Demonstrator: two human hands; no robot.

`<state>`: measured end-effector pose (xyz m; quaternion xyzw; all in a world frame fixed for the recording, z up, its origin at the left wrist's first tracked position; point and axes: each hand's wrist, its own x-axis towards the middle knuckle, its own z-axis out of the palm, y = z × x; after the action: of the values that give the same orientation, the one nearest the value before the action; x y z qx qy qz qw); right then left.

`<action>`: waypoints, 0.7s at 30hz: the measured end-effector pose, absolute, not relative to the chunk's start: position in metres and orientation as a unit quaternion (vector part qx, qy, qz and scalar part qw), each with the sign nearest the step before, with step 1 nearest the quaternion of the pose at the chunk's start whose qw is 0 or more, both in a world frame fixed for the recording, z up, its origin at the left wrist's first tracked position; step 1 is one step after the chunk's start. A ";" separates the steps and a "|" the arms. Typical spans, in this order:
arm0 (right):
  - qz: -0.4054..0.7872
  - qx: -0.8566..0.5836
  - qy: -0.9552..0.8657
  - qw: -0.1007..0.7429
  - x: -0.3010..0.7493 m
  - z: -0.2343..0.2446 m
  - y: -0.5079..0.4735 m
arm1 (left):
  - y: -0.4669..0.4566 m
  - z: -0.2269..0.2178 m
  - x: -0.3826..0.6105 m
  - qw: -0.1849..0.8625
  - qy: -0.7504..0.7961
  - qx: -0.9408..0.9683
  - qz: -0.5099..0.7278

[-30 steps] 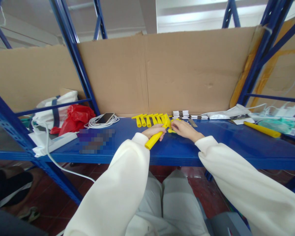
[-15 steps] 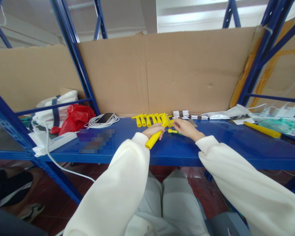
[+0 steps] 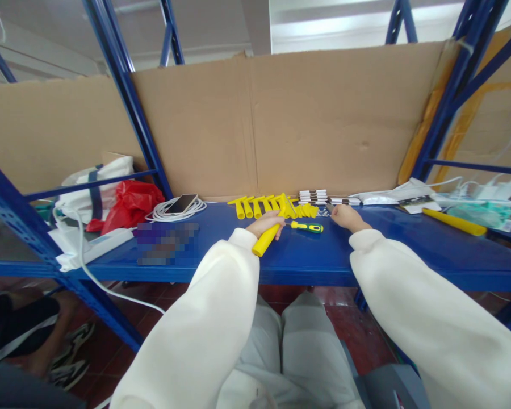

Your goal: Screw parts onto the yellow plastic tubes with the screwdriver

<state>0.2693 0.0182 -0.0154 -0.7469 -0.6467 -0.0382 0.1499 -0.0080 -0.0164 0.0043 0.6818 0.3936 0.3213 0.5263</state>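
My left hand [image 3: 264,224] is wrapped around the handle of a yellow plastic scraper [image 3: 267,240], its wide head pointing away from me. Off to the right, my right hand [image 3: 344,218] has its fingers closed at a thin grey blade [image 3: 329,208] close to the table top. A yellow and green screwdriver [image 3: 307,227] lies between the hands. Behind it are a pile of small yellow plates [image 3: 307,211] and scattered tiny silvery pieces [image 3: 323,212], perhaps screws. More yellow scrapers [image 3: 249,209] stand in a row behind my left hand.
White packs with dark bands [image 3: 312,196] are stacked against the cardboard wall [image 3: 323,125]. Left on the blue table [image 3: 221,250] are a phone [image 3: 182,204], coiled white cable and a power strip [image 3: 102,244]. A yellow tube-like piece [image 3: 453,222] lies at right.
My right hand has moved right, away from the scraper's head, to the blade on the table. The screwdriver and small yellow plates are now uncovered. My left hand keeps its hold.
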 end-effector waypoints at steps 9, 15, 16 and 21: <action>-0.044 -0.746 -0.654 0.121 0.259 -0.016 0.019 | -0.015 0.004 -0.008 0.532 0.384 0.675 0.336; -0.049 -0.750 -0.648 0.120 0.254 -0.013 0.019 | -0.016 0.011 0.004 0.539 0.397 0.660 0.342; -0.051 -0.750 -0.647 0.129 0.254 -0.012 0.019 | -0.016 0.012 0.009 0.543 0.405 0.650 0.346; -0.056 -0.755 -0.623 0.196 0.261 -0.012 0.020 | -0.015 0.015 0.040 0.587 0.416 0.566 0.402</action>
<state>0.2610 0.0196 -0.0124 -0.7548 -0.6235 -0.0563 0.1960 0.0405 -0.0147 0.0155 0.5663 0.4164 0.4022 0.5866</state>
